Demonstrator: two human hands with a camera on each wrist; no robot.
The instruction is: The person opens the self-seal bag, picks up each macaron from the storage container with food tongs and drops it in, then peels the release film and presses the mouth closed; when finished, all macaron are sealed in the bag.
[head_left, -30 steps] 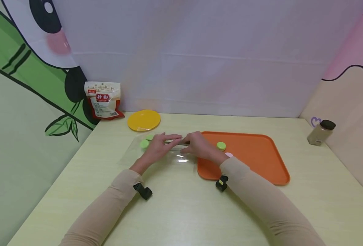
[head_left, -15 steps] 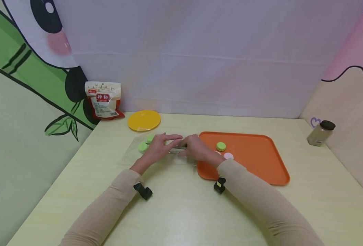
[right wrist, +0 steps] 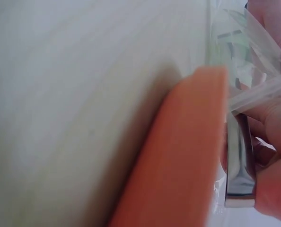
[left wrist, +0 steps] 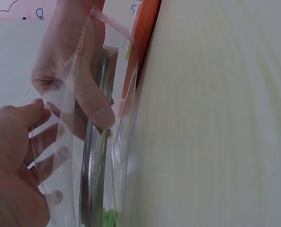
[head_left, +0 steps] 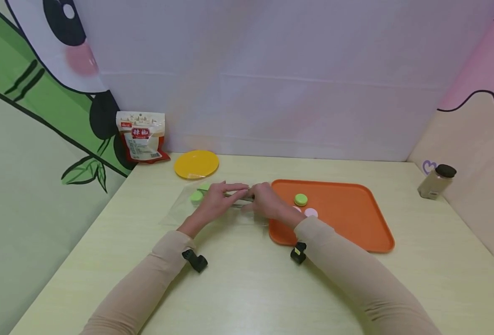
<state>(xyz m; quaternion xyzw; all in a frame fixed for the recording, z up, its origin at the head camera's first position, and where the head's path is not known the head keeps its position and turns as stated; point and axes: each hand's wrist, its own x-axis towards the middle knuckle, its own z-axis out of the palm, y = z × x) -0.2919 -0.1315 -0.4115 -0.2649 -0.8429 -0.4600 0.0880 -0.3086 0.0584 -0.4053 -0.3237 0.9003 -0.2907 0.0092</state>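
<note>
My left hand (head_left: 217, 200) pinches the upper film of a clear plastic bag (head_left: 175, 211) between thumb and fingers, and its mouth gapes toward the right. Metal tongs (left wrist: 94, 175) are in my right hand (head_left: 267, 200), whose fingers and thumb are inside the bag's mouth. The tongs reach leftward into the bag. Their tips show beside round green macaron-like pieces (head_left: 196, 197) lying in it. The left hand partly hides these pieces. In the right wrist view the bent end of the tongs (right wrist: 240, 179) sticks out behind the right hand.
An orange tray (head_left: 347, 209) sits right beside the bag, bearing a green round piece (head_left: 301, 199) and pale pink ones (head_left: 311, 212). Behind are a yellow plate (head_left: 196, 164) and a red-and-white food pouch (head_left: 141, 137). A black-lidded jar (head_left: 437, 181) stands at far right.
My right hand has shifted slightly down, uncovering more of the tray's pale pink pieces. The tongs' tips now show over the green pieces in the bag. The left hand has stayed put.
</note>
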